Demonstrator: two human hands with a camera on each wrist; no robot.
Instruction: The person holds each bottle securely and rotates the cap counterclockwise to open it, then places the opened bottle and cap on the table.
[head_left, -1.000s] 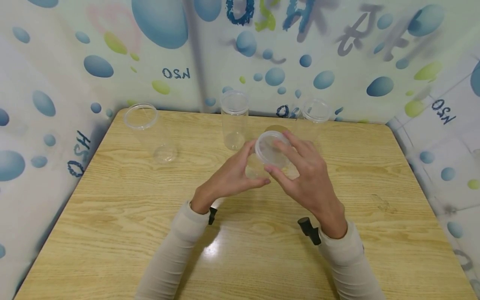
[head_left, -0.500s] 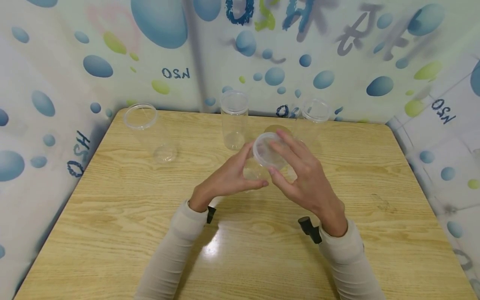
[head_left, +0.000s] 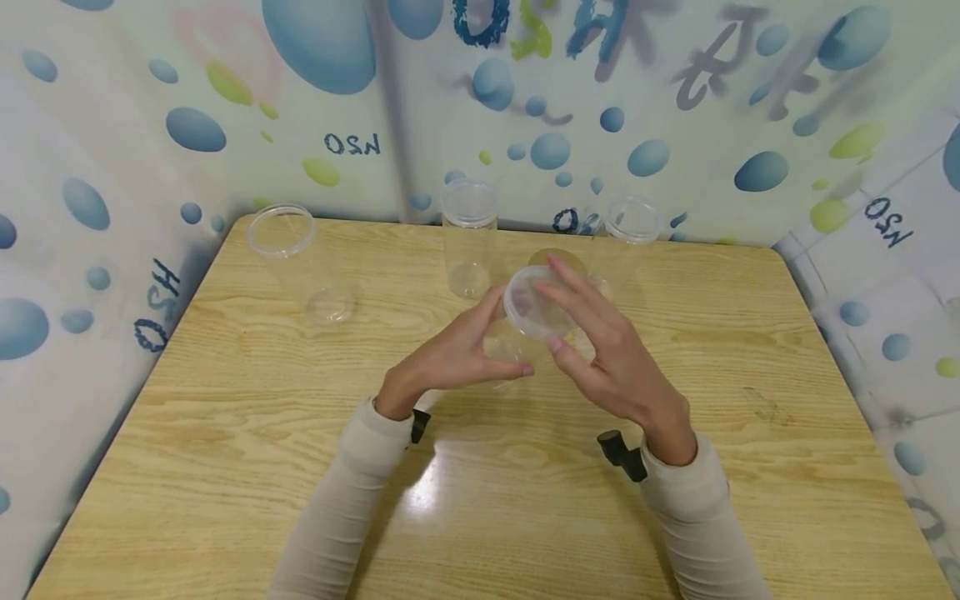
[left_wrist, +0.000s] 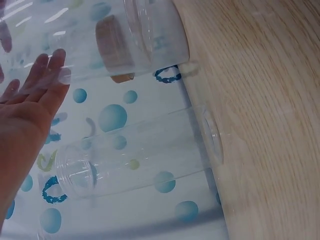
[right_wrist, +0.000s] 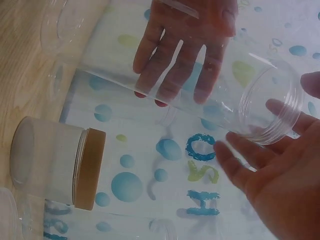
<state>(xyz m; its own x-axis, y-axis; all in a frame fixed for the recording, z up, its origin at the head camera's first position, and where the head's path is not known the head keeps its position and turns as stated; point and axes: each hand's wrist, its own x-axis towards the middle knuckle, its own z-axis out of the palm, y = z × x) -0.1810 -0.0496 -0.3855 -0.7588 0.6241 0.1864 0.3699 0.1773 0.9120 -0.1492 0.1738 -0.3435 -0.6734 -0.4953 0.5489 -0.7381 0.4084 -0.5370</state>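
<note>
Between my hands I hold a clear plastic jar (right_wrist: 200, 75), tilted, with its translucent lid (head_left: 536, 304) facing up toward the head camera. My left hand (head_left: 461, 350) grips the jar's body, fingers on the far side and thumb on the near side. Through the clear wall, the left hand's fingers (right_wrist: 175, 70) show in the right wrist view. My right hand (head_left: 618, 358) spans the lid, thumb at the near rim and fingers over the top and far edge. In the right wrist view, ridged rings circle the jar's neck beside the right hand's fingers (right_wrist: 255, 152).
A wide-mouthed clear cup or jar (head_left: 300, 267) stands at the back left of the wooden table (head_left: 517, 500). Two tall clear lidded jars, one center (head_left: 469, 242) and one right (head_left: 630, 225), stand near the wall. Behind my hands is a jar with a brown lid (right_wrist: 90, 170).
The right hand has turned slightly on the lid, its thumb shifting right along the near rim and its fingertips moving up and left. The jar has drifted slightly left with my left hand.
</note>
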